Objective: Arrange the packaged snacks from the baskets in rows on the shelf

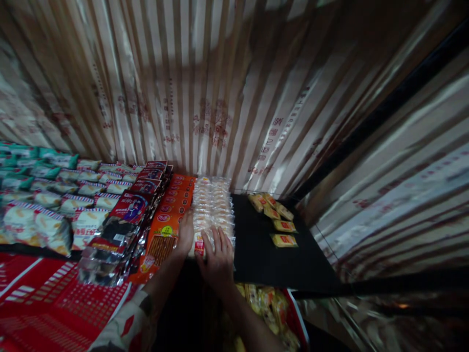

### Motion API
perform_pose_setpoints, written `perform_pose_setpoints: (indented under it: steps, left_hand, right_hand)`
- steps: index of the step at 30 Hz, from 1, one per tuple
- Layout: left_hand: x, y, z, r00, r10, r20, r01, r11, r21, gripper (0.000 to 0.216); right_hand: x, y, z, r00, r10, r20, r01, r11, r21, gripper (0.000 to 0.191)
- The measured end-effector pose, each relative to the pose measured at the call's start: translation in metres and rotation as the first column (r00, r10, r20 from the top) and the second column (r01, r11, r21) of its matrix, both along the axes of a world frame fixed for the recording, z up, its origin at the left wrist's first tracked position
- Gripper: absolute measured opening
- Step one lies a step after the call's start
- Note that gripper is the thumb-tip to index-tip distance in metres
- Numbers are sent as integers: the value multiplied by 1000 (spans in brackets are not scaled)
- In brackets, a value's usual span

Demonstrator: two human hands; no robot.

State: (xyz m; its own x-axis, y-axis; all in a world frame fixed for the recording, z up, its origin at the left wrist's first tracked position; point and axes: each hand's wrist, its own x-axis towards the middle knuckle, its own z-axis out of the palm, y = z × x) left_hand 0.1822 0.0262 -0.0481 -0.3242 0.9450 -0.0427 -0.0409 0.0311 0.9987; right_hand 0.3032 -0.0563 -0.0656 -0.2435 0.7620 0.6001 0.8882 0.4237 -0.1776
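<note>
Two rows of clear-wrapped, pale packaged snacks (214,198) run back along the black shelf in front of me. My left hand (185,233) rests against their left side, fingers stretched out, between them and the orange snack packs (166,215). On the front packets lies my right hand (218,256), its fingers extended over the tops. A red and white label (199,246) shows on the front left packet, between my hands. Part of the front packets is hidden under the right hand.
Dark bags (126,212) overlap the orange packs' left side. White bags (53,227) and green bags (58,159) fill the left. Several small yellow packets (285,240) lie on the black shelf (264,264). Below are a red basket (47,303) and yellow packages (269,305). Printed sheeting (216,83) hangs behind.
</note>
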Motion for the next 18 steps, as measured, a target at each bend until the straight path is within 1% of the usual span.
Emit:
perform_pose_setpoints:
  steps: [6,10,14,16,18]
  left_hand:
    - [3,-4,-5,998,52,-26,-52,999,9,36]
    - [2,-3,-2,995,49,-86,-47,999,27,34]
    - [-3,5,3,983,64,-169,-68,998,-18,39]
    - [-6,12,4,985,69,-161,-76,997,-33,41]
    - [-9,20,3,988,53,-144,-57,998,-28,40]
  right_hand:
    - [0,0,2,1000,-10,10,10,1000,6,44]
    - [0,-1,3,1000,-14,23,14,1000,2,44]
    - [0,-1,1,999,-15,37,15,1000,-9,45]
    - [0,0,0,999,-16,36,17,1000,-17,45]
    - [1,0,0,999,-12,38,12,1000,-13,46]
